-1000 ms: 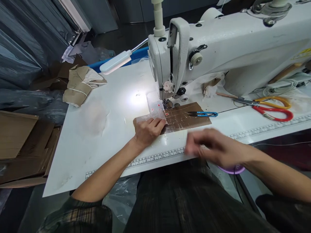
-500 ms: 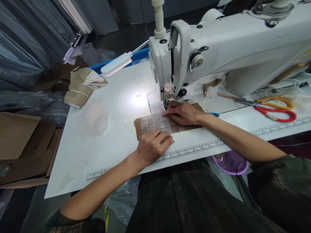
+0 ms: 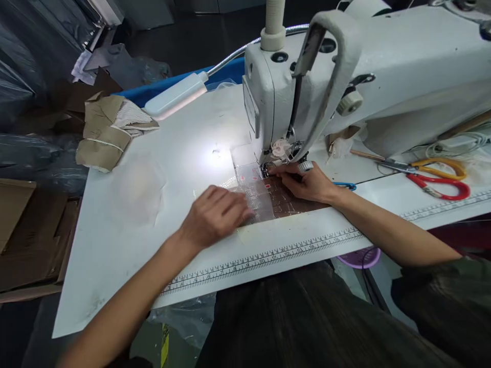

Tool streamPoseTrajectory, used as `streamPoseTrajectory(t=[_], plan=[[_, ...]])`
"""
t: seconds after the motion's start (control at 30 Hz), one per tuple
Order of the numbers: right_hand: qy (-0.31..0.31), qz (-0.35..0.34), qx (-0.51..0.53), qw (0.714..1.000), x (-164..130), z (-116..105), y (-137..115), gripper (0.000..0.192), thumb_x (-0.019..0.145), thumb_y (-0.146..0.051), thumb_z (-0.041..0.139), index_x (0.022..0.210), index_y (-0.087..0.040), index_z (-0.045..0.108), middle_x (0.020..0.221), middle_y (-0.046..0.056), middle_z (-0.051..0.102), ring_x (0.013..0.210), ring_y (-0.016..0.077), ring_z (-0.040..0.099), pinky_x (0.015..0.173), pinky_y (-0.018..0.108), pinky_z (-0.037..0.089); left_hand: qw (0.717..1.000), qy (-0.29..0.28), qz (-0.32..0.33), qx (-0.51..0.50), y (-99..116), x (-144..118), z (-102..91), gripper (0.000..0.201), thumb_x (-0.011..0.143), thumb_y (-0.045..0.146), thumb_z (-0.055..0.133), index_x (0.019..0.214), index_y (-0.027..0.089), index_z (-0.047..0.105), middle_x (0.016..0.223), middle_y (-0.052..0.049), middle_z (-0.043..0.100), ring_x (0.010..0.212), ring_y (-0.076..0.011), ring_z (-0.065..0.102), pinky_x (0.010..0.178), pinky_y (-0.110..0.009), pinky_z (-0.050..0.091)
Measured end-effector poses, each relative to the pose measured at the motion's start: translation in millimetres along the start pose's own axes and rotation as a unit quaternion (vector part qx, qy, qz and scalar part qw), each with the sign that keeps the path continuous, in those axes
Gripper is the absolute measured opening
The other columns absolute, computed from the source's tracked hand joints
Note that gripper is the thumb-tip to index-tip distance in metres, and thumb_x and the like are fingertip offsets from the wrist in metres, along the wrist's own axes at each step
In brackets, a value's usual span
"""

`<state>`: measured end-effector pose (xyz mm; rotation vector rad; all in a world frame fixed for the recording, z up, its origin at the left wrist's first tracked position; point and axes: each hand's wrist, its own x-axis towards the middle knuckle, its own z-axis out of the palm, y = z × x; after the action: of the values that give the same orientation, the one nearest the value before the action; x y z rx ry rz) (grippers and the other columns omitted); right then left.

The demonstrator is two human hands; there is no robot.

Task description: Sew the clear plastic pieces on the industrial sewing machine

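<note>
A clear plastic sheet (image 3: 264, 207) with small red marks lies over a shiny brown sheet (image 3: 287, 199) under the sewing machine (image 3: 276, 97). My left hand (image 3: 217, 214) is curled over the left edge of the plastic, slightly blurred, its fingertips on that edge. Beside the presser foot (image 3: 264, 169), my right hand (image 3: 307, 183) has its thumb and index finger drawn together at the far edge of the brown sheet. Whatever sits between those fingertips is hidden. More clear plastic with red marks (image 3: 245, 173) shows left of the foot.
Scissors with orange and red handles (image 3: 437, 176) lie at the right, near a blue tool (image 3: 344, 186). A lamp (image 3: 176, 96) lights the white table (image 3: 184, 168). A tied brown bundle (image 3: 105, 138) rests at the left. A ruler strip (image 3: 264, 260) runs along the front edge.
The view has come nearer the machine. My left hand has slid left along the plastic. My right hand's fingers have moved from the sheet's top to beside the presser foot.
</note>
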<state>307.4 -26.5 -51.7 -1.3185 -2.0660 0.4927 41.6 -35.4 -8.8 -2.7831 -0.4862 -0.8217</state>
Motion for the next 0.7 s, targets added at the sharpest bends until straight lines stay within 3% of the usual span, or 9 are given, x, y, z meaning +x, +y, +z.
streamPoseTrajectory(t=[0.07, 0.13, 0.33, 0.53, 0.7], plan=[[-0.005, -0.005, -0.014, 1.0, -0.7, -0.4, 1.5, 0.031, 0.089, -0.028, 0.049, 0.107, -0.021, 0.074, 0.095, 0.007, 0.07, 0.075, 0.0195, 0.063, 0.065, 0.03, 0.047, 0.999, 0.002, 0.009, 0.041, -21.1, 0.8, 6.9, 0.006, 0.086, 0.019, 0.067, 0.083, 0.013, 0.067, 0.084, -0.007, 0.074, 0.066, -0.0165, 0.065, 0.055, -0.029, 0.05], [-0.016, -0.018, -0.028, 0.999, -1.4, -1.1, 2.1, 0.031, 0.089, -0.028, 0.049, 0.105, -0.022, 0.075, 0.092, 0.007, 0.07, 0.07, 0.0185, 0.062, 0.063, 0.03, 0.046, 1.0, -0.003, 0.012, -0.004, -26.0, 0.9, 12.6, 0.004, 0.085, 0.018, 0.067, 0.084, 0.014, 0.066, 0.084, -0.006, 0.073, 0.067, -0.0152, 0.065, 0.056, -0.028, 0.052], [-0.059, -0.081, -0.016, 0.995, -2.3, -4.4, 4.4, 0.035, 0.091, -0.022, 0.046, 0.116, -0.025, 0.071, 0.107, 0.007, 0.068, 0.087, 0.0196, 0.063, 0.074, 0.029, 0.047, 0.97, -0.061, 0.013, -0.235, -3.1, -5.3, 18.4, 0.013, 0.085, 0.024, 0.067, 0.095, 0.016, 0.066, 0.094, -0.007, 0.073, 0.081, -0.0163, 0.068, 0.069, -0.032, 0.056], [-0.114, -0.125, -0.085, 0.982, -1.0, -6.4, 2.2, 0.04, 0.093, -0.02, 0.046, 0.127, -0.028, 0.064, 0.105, 0.007, 0.063, 0.074, 0.0147, 0.056, 0.059, 0.024, 0.04, 0.962, -0.086, 0.012, -0.258, -5.2, -9.0, 22.1, 0.005, 0.088, 0.021, 0.063, 0.087, 0.019, 0.068, 0.095, -0.005, 0.073, 0.079, -0.0148, 0.067, 0.069, -0.032, 0.055], [-0.13, -0.138, -0.128, 0.973, -2.2, -2.3, 3.9, 0.04, 0.093, -0.025, 0.049, 0.131, -0.029, 0.061, 0.099, 0.008, 0.059, 0.075, 0.0168, 0.052, 0.061, 0.026, 0.04, 0.961, -0.063, 0.007, -0.27, -6.9, -6.9, 21.2, 0.004, 0.085, 0.02, 0.065, 0.083, 0.019, 0.068, 0.095, -0.007, 0.073, 0.077, -0.0152, 0.067, 0.065, -0.031, 0.053]])
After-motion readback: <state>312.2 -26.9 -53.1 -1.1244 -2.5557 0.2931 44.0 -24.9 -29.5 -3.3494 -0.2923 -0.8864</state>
